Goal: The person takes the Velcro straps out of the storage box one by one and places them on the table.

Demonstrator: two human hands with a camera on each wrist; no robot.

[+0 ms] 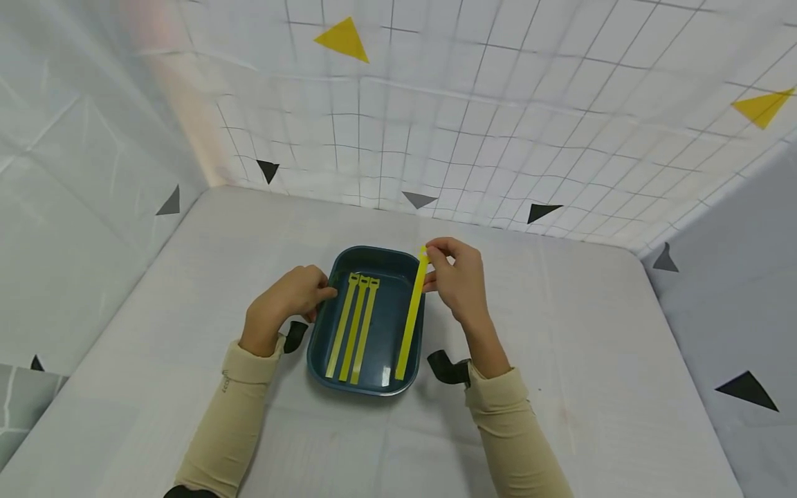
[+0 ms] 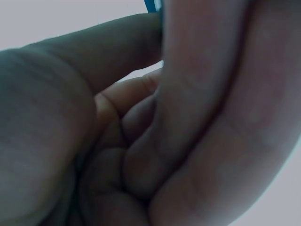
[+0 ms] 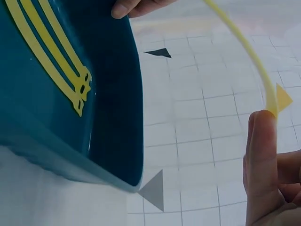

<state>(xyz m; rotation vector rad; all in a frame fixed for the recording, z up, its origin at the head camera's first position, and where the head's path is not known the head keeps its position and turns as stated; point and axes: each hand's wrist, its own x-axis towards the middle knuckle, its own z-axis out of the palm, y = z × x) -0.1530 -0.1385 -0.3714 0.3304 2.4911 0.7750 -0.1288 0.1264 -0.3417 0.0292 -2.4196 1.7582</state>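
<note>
A dark teal tray point(image 1: 387, 304) lies in the middle of the white surface. Three yellow cable straps point(image 1: 354, 330) with slotted heads lie side by side in its left half, heads toward the far end. My left hand point(image 1: 288, 297) pinches the tray's left rim between thumb and fingers; the left wrist view is filled by its curled fingers point(image 2: 197, 94). At the tray's right side, my right hand point(image 1: 459, 280) pinches another yellow cable strap point(image 1: 411, 321) by its far end. This strap hangs over the tray's right part, and in the right wrist view it curves above the fingertips.
A white cloth point(image 1: 598, 346) covers the surface. Behind it rises a white sheet point(image 1: 498, 104) with a grid and several triangle marks. Dark wrist mounts point(image 1: 448, 368) stick out from both wrists near the tray's sides.
</note>
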